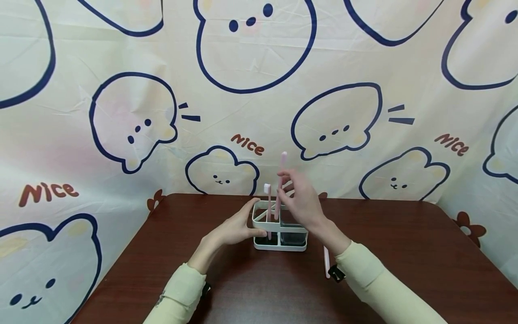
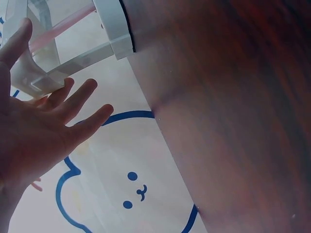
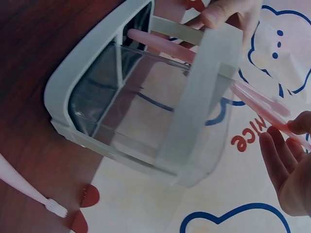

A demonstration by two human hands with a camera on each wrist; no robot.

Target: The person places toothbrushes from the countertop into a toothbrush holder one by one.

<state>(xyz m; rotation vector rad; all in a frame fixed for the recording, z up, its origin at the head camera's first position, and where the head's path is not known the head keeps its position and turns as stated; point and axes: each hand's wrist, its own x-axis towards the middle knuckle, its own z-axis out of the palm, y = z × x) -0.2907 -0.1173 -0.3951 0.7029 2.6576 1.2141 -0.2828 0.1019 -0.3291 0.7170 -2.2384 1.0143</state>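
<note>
A pale holder (image 1: 293, 229) with a clear compartment stands on the table, gripped at its left side between the thumb and fingers of my left hand (image 1: 234, 226). One pink toothbrush (image 1: 269, 204) stands in the holder's left part, bristles up. My right hand (image 1: 301, 198) pinches a second pink toothbrush (image 1: 279, 193) above the holder, its lower end at the upper frame's openings. In the right wrist view the right fingers (image 3: 278, 145) hold that brush near the standing one. The left wrist view shows the left hand (image 2: 53, 116) against the holder's upper frame (image 2: 36, 82).
Another pink toothbrush (image 1: 326, 262) lies on the dark brown table (image 1: 251, 288) to the right of the holder, partly behind the right forearm. Behind the table hangs a pale cloth (image 1: 275, 112) with cartoon faces.
</note>
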